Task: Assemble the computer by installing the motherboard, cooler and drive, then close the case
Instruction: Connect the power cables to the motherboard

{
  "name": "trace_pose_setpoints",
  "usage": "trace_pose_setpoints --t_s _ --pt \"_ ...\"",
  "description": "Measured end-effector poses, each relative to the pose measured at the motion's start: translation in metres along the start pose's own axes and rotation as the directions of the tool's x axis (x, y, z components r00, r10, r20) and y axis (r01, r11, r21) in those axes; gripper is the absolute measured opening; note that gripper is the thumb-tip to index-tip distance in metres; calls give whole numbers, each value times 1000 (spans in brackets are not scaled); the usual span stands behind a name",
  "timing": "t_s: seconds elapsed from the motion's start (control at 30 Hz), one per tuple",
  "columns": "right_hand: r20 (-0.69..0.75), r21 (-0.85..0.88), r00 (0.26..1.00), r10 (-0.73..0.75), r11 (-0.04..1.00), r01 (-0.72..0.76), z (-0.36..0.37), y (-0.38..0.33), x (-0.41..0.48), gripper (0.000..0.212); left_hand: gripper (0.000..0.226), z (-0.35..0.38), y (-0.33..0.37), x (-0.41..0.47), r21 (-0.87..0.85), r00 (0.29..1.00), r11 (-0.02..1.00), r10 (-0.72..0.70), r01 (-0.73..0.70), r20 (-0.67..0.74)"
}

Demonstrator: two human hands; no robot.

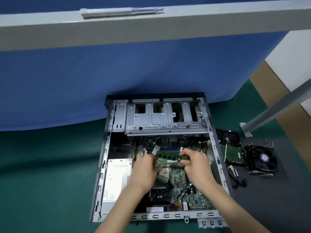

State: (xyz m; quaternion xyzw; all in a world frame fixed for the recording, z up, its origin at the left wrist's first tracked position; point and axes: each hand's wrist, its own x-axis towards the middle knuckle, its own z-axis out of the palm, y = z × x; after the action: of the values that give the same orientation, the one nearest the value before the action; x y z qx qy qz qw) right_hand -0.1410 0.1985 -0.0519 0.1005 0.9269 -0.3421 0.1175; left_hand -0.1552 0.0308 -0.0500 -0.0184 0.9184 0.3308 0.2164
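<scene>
We are gripping 1 RAM stick (168,156) with left hand (146,167) and right hand (195,163), above the motherboard (193,197) already in the case (104,158). Right of our fingers, cooler (261,158) and hard drive (234,153) are lying uninstalled.

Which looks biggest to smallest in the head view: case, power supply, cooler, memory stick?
1. case
2. power supply
3. cooler
4. memory stick, partly covered, yet clearly smallest

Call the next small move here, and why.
Probably lower the memory stick into one of the slots just beyond it on the motherboard. The left hand and right hand pinch its two ends, and it hangs above the board, not yet seated.
</scene>
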Motion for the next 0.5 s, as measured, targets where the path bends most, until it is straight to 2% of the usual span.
trace_pose_setpoints --t_s 0.03,0.1,0.17,0.27,0.37,0.43,0.5 --pt "-7 -39 1000 -6 999 6 3 0 4 32 12 5 1 -1 168 1000 986 -10 5 25" --pt "-12 -98 1000 -20 995 19 7 -1 11 38 15 14 4 1 278 996 960 -65 45 63" --pt "-24 -114 999 -29 993 27 11 -3 19 45 20 21 2 9 291 991 951 -123 102 54" --pt "-51 -101 999 1 995 -6 18 -7 33 46 48 29 -4 27 281 982 941 -182 186 -41" --pt "-65 -50 996 61 997 -64 24 -7 44 46 67 34 -3 41 310 981 931 -178 192 -74" --pt "-72 -35 991 110 993 -112 27 -6 48 46 65 35 -4 52 398 983 899 -161 181 -84" --pt "-77 -24 986 145 989 -147 28 -4 50 45 49 34 -6 61 471 985 866 -136 169 -103"
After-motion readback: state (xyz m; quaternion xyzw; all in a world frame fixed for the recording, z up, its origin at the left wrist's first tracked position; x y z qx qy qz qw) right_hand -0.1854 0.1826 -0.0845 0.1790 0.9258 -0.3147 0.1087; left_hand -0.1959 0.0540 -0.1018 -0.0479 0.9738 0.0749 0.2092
